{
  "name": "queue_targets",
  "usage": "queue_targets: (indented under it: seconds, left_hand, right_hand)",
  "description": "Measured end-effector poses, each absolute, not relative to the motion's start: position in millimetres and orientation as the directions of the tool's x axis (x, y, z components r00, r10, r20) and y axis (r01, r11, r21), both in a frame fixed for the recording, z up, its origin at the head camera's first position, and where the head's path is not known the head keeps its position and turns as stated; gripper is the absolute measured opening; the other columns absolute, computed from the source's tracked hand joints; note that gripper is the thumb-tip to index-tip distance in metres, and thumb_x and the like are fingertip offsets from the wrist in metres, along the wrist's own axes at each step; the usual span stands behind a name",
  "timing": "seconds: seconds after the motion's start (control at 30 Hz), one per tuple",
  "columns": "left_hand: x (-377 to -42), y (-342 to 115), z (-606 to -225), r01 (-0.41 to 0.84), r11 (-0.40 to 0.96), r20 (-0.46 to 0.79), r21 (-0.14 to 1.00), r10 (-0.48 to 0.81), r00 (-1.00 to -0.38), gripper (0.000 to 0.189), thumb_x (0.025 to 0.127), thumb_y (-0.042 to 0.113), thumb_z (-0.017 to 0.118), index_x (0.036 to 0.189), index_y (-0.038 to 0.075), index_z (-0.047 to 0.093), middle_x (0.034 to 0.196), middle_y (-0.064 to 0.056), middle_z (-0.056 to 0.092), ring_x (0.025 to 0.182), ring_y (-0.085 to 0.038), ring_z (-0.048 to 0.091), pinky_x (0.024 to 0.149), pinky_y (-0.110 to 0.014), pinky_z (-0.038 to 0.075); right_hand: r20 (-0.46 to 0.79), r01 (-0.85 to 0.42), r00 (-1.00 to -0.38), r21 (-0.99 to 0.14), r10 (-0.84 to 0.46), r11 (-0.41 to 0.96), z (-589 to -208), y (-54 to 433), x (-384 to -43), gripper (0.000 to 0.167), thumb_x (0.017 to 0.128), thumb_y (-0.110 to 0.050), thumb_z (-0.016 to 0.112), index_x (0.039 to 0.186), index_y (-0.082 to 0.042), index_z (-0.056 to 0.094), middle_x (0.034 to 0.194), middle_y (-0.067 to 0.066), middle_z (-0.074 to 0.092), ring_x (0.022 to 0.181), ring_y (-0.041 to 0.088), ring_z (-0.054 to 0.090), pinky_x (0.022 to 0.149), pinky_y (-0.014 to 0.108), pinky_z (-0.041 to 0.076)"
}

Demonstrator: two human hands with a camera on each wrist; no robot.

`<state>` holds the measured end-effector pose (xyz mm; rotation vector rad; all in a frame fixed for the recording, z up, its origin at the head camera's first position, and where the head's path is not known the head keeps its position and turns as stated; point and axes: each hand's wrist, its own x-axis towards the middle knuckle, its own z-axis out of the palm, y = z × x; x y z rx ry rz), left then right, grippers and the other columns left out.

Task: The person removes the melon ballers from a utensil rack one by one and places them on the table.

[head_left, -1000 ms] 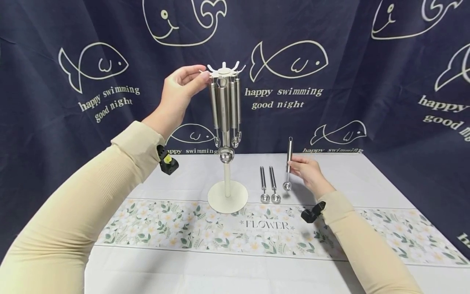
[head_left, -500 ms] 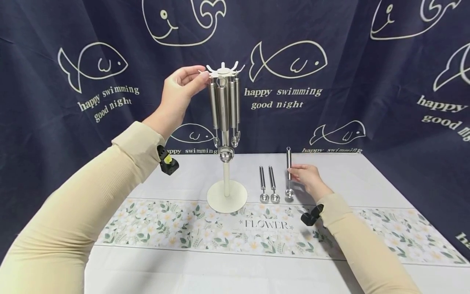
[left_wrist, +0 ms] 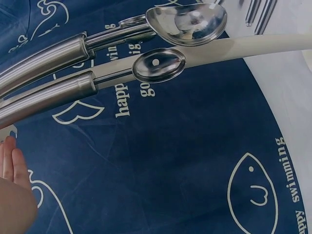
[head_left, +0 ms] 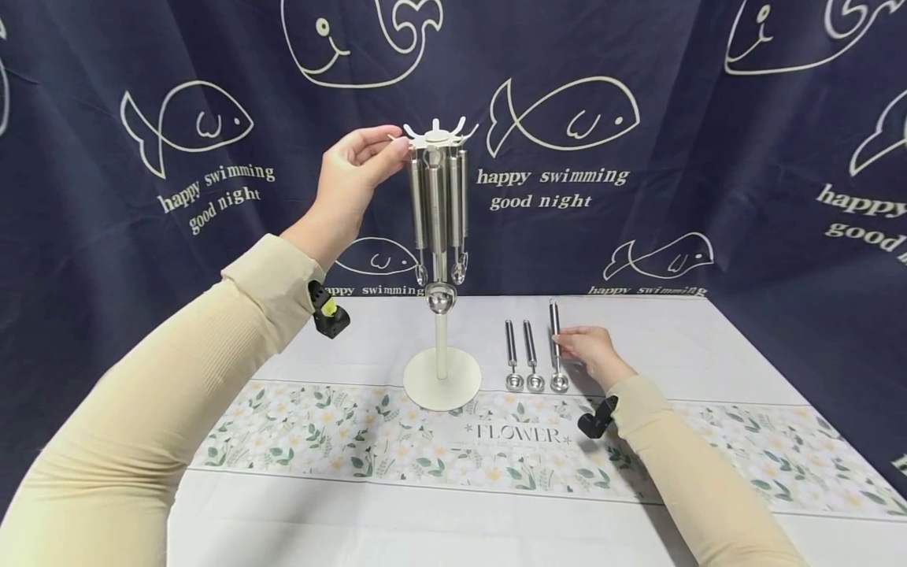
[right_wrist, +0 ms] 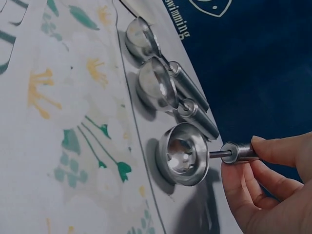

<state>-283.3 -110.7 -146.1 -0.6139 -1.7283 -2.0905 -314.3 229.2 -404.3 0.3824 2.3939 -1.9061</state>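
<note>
While the right hand (head_left: 591,349) pinches a scoop (right_wrist: 183,155), left hand (head_left: 353,173) pinching rack (head_left: 442,339), rear utensils (head_left: 464,197) half hidden

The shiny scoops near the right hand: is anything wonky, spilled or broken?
Nothing looks broken or spilled. Two scoops lie neatly side by side on the table; the third scoop slants up, but the right hand is pinching it.

I look through my head camera from the near side, forward and down over the table (head_left: 312,512) to the navy curtain (head_left: 553,47). My left wrist camera, its picture turned sideways, sits close to the rack (left_wrist: 268,46) and its hanging spoons (left_wrist: 159,66). My right wrist camera faces left, close along three steel scoops (right_wrist: 158,85). The head view shares both groups.
</note>
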Motion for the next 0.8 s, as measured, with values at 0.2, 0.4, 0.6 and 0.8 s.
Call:
queue_targets:
  seconds: [0.2, 0.4, 0.6, 0.8]
  left_hand:
    - [-282, -109, -146, 0.529, -0.188, 0.538, 0.827, -0.003, -0.843, 0.026, 0.087, 0.004, 0.07, 0.111, -0.001, 0.062, 0.091, -0.003, 0.068, 0.089, -0.012, 0.067, 0.099, -0.029, 0.052]
    - [-283, -109, -147, 0.537, -0.187, 0.546, 0.822, -0.005, -0.838, 0.026, 0.087, 0.004, 0.07, 0.112, -0.002, 0.062, 0.092, -0.002, 0.068, 0.089, -0.012, 0.067, 0.099, -0.029, 0.052]
    - [-284, -109, -148, 0.543, -0.188, 0.551, 0.818, -0.009, -0.834, 0.026, 0.087, 0.004, 0.069, 0.111, -0.002, 0.062, 0.091, -0.002, 0.068, 0.087, -0.011, 0.067, 0.099, -0.03, 0.052]
    - [-285, -109, -148, 0.554, -0.187, 0.562, 0.811, -0.011, -0.827, 0.028, 0.087, 0.003, 0.069, 0.113, -0.004, 0.061, 0.089, -0.002, 0.069, 0.086, -0.01, 0.067, 0.097, -0.029, 0.054]
  right_hand:
    - [-0.193, 0.235, -0.961, -0.946, 0.196, 0.222, -413, 228, -320, 0.039, 0.088, -0.002, 0.066, 0.123, 0.013, 0.056, 0.077, 0.0, 0.065, 0.062, 0.002, 0.063, 0.067, 0.02, 0.06]
    - [-0.231, 0.292, -0.943, -0.921, 0.24, 0.26, -416, 224, -322, 0.039, 0.087, -0.003, 0.068, 0.122, 0.01, 0.058, 0.094, 0.013, 0.07, 0.062, 0.003, 0.062, 0.067, 0.019, 0.059]
    - [-0.254, 0.332, -0.93, -0.891, 0.265, 0.31, -420, 222, -323, 0.04, 0.084, -0.005, 0.069, 0.119, 0.011, 0.059, 0.071, 0.0, 0.062, 0.058, 0.004, 0.06, 0.058, 0.016, 0.056]
    - [-0.247, 0.322, -0.933, -0.897, 0.26, 0.303, -422, 220, -324, 0.041, 0.082, -0.003, 0.07, 0.118, 0.014, 0.058, 0.067, -0.001, 0.061, 0.057, 0.004, 0.061, 0.058, 0.016, 0.057]
